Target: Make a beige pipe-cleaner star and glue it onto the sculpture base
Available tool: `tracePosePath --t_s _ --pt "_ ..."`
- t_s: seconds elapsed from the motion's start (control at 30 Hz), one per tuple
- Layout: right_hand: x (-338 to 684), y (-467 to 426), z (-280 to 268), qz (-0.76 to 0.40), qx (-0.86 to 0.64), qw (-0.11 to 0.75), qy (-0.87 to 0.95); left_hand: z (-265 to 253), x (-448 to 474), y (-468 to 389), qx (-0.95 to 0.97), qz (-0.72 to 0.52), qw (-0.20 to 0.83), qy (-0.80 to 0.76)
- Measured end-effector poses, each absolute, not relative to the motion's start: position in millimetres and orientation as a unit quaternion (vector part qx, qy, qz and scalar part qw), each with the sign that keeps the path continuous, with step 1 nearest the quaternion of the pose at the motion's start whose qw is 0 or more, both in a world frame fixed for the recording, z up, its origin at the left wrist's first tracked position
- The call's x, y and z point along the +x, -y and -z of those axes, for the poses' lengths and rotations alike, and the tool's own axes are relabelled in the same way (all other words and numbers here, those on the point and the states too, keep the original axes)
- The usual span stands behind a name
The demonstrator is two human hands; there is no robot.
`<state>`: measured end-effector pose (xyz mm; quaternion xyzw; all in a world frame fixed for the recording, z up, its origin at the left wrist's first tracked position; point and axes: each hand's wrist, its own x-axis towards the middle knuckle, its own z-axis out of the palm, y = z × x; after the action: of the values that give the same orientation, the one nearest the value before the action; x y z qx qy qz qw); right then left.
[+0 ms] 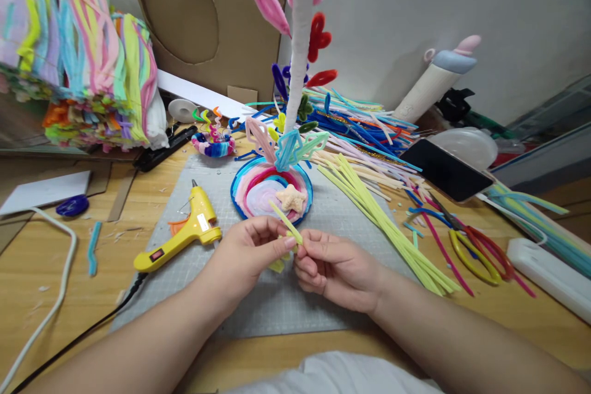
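Both hands meet over the grey cutting mat (258, 314). Between the fingertips of my left hand (258, 249) and my right hand (335, 265) is a pale yellow-green pipe cleaner (287, 221), pinched by both. One end sticks up to the left; a bent part shows below the left fingers. Just beyond stands a round base of coiled pipe cleaners (244, 188) in blue, pink and lilac, with a cream star (292, 198) on it. A white-wrapped stem (301, 31) rises at its back, bearing pipe-cleaner petals and loops.
On the left lies a yellow glue gun (182, 240) with a black cord. Loose yellow-green pipe cleaners (378, 221) lie to the right, near scissors (475, 246) and a dark phone (446, 169). Bundled pipe cleaners (92, 55) stand back left; cardboard (249, 24) leans behind.
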<state>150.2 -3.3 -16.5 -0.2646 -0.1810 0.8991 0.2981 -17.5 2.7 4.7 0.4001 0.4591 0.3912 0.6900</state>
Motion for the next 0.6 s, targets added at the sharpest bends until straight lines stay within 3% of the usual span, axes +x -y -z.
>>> tracePosePath --t_s 0.6 --pt "146.1 6.1 13.7 -0.864 -0.315 0.304 0.249 -6.4 -16.7 -1.8 0.395 -0.392 0.694 -0.457"
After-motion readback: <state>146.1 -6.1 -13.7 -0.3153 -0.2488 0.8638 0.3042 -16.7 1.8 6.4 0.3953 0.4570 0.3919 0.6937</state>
